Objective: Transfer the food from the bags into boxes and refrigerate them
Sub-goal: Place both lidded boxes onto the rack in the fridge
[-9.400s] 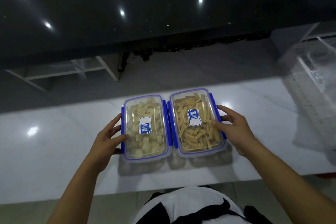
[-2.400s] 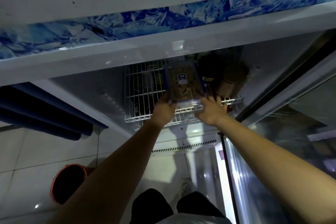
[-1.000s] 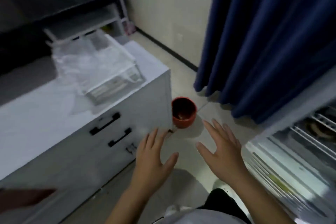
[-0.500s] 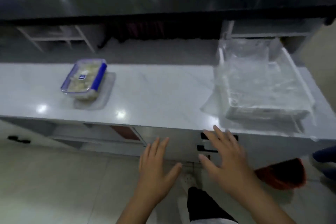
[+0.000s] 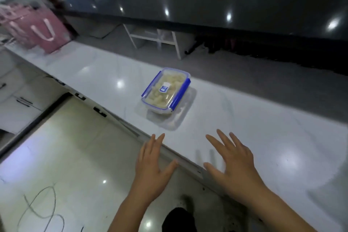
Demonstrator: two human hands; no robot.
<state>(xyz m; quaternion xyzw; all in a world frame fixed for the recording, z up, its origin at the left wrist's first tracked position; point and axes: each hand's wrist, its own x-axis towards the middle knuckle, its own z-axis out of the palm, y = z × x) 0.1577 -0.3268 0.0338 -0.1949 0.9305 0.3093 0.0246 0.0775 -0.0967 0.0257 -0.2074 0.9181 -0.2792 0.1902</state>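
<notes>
A clear plastic box with blue clips and a lid [image 5: 165, 91] sits on the white marble counter [image 5: 235, 118], filled with pale food pieces. My left hand [image 5: 153, 165] hovers over the counter's front edge, fingers straight and spread, holding nothing. My right hand [image 5: 232, 162] is held above the counter to the right of it, also spread and empty. Both hands are short of the box, which lies beyond and between them. The fridge and the second box are out of view.
A pink bag with white handles [image 5: 37, 32] stands at the counter's far left end. A raised dark glossy counter [image 5: 226, 2] runs behind. White drawers with black handles [image 5: 99, 112] sit below the counter edge. A cable [image 5: 37, 211] lies on the tiled floor.
The view has swung from the fridge back to the counter. The box is now closer and nearer the centre. Both empty hands have come forward to the counter edge.
</notes>
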